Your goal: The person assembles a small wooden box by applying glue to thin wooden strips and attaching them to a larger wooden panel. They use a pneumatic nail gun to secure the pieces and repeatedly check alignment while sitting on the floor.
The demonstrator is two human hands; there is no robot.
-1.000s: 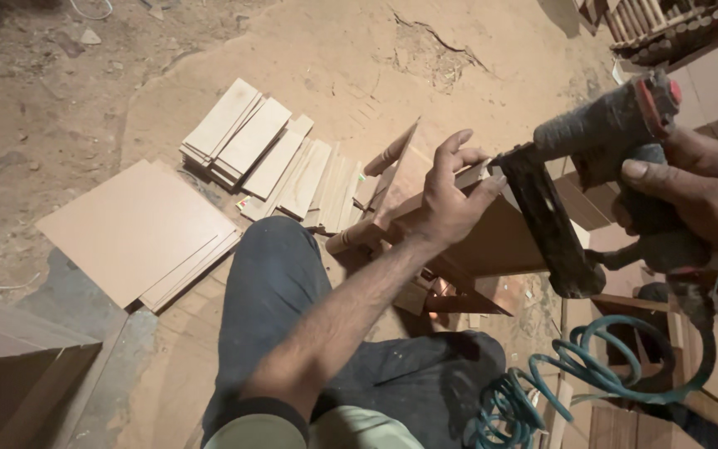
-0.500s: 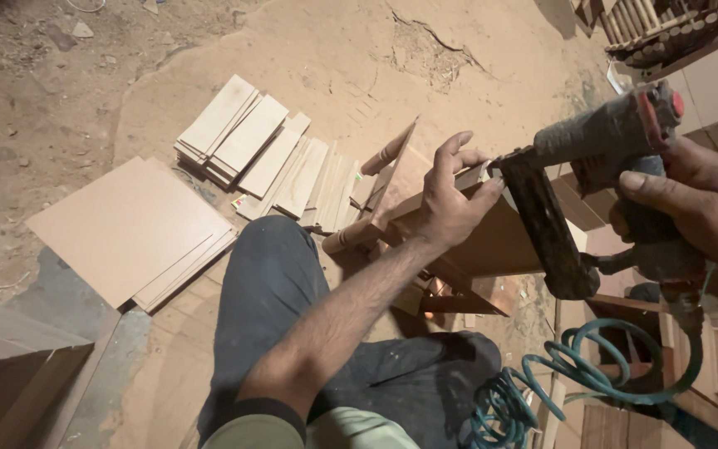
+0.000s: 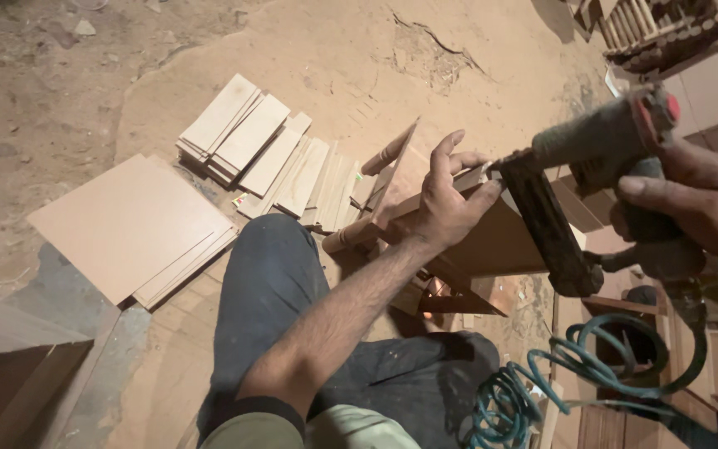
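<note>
Wooden frame piece [image 3: 459, 241] braced over knee, left hand [image 3: 446, 204] clamped on its top edge. Right hand [image 3: 695, 208] wrapped round nail gun [image 3: 592, 175], nose at joint. Best kept square, fingers [image 3: 450, 154] clear of nose, coiled hose [image 3: 542, 387] slack.

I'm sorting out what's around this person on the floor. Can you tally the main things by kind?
Nail gun, in the right hand: 1
Wooden piece being assembled, held by the left hand: 1
Coiled air hose: 1
Stacks of square boards: 1
Spreads of narrow boards: 1
Total: 5
</note>
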